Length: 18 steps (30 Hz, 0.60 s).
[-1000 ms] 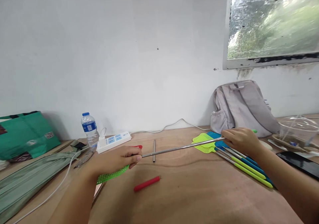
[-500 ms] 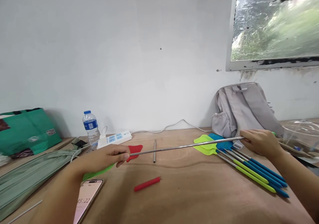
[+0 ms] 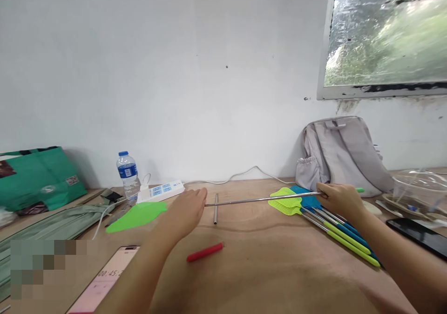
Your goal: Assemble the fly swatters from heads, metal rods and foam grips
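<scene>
A green fly swatter with a thin metal rod spans the space between my two hands. My left hand is closed around the rod near the swatter's green head, which extends to the left. My right hand grips the other end, and a bit of green handle sticks out past it. Beneath the rod lies a short metal tube. A red handle rests on the table nearer me. Several yellow-green fly swatters and blue ones lie bunched below my right hand.
At the left are a phone showing a timer, a green bag, a water bottle and a power strip. A grey backpack, a clear plastic tub and a dark phone sit at the right.
My hands have come closer together, so less rod shows between them. The green head has risen and turned into fuller view. My left hand now hides the red swatter head.
</scene>
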{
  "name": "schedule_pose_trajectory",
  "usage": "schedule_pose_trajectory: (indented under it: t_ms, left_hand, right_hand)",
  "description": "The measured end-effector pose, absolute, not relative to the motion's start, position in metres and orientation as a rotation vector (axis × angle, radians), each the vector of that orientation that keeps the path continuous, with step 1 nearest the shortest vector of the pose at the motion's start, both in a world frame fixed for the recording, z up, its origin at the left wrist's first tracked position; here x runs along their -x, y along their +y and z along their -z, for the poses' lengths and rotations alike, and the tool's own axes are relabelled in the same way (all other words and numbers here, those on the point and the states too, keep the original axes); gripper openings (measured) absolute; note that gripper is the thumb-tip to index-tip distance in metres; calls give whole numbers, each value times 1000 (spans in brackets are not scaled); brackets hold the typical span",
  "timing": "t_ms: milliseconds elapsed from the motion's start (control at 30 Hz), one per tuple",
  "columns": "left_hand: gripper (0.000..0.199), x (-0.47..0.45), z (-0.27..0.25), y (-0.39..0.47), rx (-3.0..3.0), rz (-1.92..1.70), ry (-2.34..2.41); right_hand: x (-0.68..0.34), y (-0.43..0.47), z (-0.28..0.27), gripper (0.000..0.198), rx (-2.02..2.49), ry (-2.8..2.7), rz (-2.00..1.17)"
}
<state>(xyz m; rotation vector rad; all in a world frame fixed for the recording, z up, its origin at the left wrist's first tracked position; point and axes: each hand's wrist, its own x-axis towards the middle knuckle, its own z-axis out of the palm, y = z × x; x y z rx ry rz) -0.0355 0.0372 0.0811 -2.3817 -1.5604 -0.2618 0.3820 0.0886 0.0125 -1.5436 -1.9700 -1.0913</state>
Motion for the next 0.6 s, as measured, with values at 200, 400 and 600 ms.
schedule_pose_trajectory:
  t_ms: [200,400,600]
  left_hand:
    - [27,4,-68,29,2333,416,-1542]
    - [25,19,-49,47,2192,481,-1268]
    - [33,52,-48,60,2100,356,-1088]
  right_hand:
    - [-349,84,-23,20,1745,-1967,917]
    - [-331,85,-15,25,1813,-2044,737]
    - [-333,90,-3,29,1533,-2156,945]
